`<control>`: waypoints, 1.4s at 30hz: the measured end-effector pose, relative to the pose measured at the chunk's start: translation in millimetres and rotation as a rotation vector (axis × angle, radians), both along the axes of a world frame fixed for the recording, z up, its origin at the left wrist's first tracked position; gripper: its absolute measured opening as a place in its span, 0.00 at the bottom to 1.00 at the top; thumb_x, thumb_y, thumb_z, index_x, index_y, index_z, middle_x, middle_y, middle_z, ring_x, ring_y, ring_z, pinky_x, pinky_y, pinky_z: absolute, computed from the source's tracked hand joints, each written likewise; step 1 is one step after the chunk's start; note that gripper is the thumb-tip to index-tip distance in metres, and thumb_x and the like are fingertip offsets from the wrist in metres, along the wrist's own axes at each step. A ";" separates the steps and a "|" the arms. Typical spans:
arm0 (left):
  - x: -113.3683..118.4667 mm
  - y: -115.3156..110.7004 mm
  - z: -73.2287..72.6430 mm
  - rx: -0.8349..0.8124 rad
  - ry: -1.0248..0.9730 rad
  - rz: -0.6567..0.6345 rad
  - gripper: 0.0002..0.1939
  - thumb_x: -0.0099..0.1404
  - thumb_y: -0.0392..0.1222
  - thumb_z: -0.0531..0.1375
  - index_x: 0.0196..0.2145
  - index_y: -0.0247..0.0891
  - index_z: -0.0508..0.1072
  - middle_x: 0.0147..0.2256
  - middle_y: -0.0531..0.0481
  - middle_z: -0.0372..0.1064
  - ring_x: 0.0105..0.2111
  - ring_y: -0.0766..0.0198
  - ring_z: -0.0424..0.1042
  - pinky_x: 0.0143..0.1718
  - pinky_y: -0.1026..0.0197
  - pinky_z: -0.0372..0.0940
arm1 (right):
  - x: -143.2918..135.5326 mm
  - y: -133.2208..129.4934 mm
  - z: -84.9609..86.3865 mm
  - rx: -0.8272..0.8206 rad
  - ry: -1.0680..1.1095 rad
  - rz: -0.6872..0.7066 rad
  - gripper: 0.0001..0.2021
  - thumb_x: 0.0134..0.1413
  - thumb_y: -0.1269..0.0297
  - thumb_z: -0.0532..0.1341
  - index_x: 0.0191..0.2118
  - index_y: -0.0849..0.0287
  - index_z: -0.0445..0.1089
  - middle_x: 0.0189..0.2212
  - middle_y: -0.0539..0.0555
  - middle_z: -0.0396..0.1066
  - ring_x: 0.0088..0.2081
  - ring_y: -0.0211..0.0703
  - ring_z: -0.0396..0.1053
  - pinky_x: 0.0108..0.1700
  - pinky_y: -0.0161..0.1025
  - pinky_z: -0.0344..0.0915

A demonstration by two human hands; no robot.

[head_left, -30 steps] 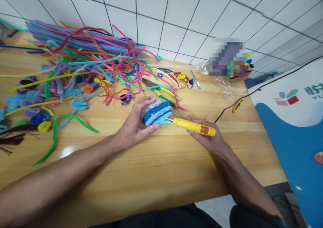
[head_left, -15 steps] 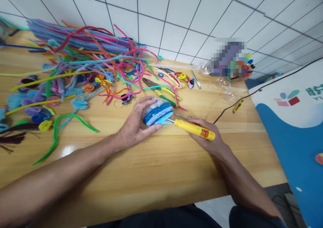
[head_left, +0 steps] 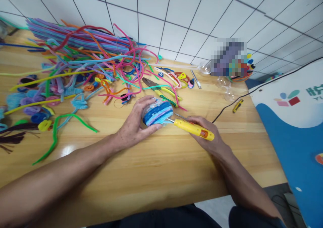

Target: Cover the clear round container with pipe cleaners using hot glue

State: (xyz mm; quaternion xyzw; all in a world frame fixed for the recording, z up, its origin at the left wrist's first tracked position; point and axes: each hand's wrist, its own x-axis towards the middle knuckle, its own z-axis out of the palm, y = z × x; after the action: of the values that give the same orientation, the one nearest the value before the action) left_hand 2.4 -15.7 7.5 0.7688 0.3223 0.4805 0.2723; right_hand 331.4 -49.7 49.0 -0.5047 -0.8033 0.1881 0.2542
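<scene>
Head view: my left hand (head_left: 136, 122) cups the striped ball (head_left: 158, 113) over the counter (head_left: 151, 177), probably to steady it. My right hand (head_left: 212, 138) grips the yellow glue gun (head_left: 191, 128), angled so its nozzle meets the ball's edge; contact unclear. Pliers (head_left: 162, 96) lie just beyond, seemingly within reach.

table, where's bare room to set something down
Between the ball and the near edge of the table; also right of the right hand, nearer than the cutter. Crowded: the far left, heaped with pipe cleaners, and around the pliers.
</scene>
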 end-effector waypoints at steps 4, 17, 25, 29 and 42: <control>-0.1 0.2 -1.2 -0.006 -0.010 -0.009 0.40 0.74 0.52 0.71 0.76 0.50 0.58 0.71 0.35 0.64 0.75 0.41 0.63 0.76 0.32 0.64 | 1.5 1.5 -2.0 0.002 -0.002 -0.009 0.13 0.65 0.64 0.67 0.54 0.49 0.79 0.45 0.54 0.86 0.43 0.53 0.85 0.45 0.49 0.82; -0.9 0.8 1.1 0.020 0.028 -0.004 0.40 0.75 0.53 0.70 0.76 0.49 0.57 0.71 0.35 0.64 0.75 0.42 0.64 0.75 0.33 0.65 | 5.1 5.2 -1.0 -0.020 -0.016 0.050 0.10 0.68 0.55 0.66 0.47 0.51 0.81 0.38 0.54 0.86 0.37 0.51 0.83 0.40 0.44 0.78; -0.3 0.8 1.1 0.027 0.006 -0.014 0.39 0.75 0.52 0.70 0.75 0.49 0.57 0.70 0.36 0.64 0.75 0.43 0.64 0.76 0.35 0.64 | 7.6 6.6 -4.0 -0.024 -0.039 0.071 0.08 0.64 0.61 0.67 0.46 0.51 0.82 0.35 0.52 0.86 0.35 0.49 0.83 0.38 0.41 0.76; -0.7 -0.1 1.2 0.010 0.022 -0.001 0.40 0.75 0.53 0.70 0.76 0.50 0.57 0.71 0.36 0.63 0.75 0.42 0.64 0.76 0.34 0.65 | 5.5 5.4 -4.3 -0.040 -0.008 0.058 0.10 0.64 0.60 0.67 0.49 0.50 0.82 0.38 0.52 0.87 0.37 0.50 0.85 0.38 0.40 0.77; -0.8 0.9 0.5 0.028 0.017 -0.001 0.40 0.75 0.53 0.70 0.75 0.48 0.58 0.70 0.35 0.65 0.75 0.42 0.64 0.75 0.34 0.65 | 10.1 3.9 -9.0 0.037 -0.014 0.120 0.17 0.70 0.54 0.63 0.56 0.51 0.82 0.43 0.53 0.89 0.41 0.51 0.87 0.42 0.42 0.81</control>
State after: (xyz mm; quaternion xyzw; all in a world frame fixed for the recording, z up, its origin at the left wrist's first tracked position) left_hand 1.6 -14.8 8.0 0.7768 0.3176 0.4782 0.2589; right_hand 341.4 -45.8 40.0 -0.4521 -0.8372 0.1844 0.2463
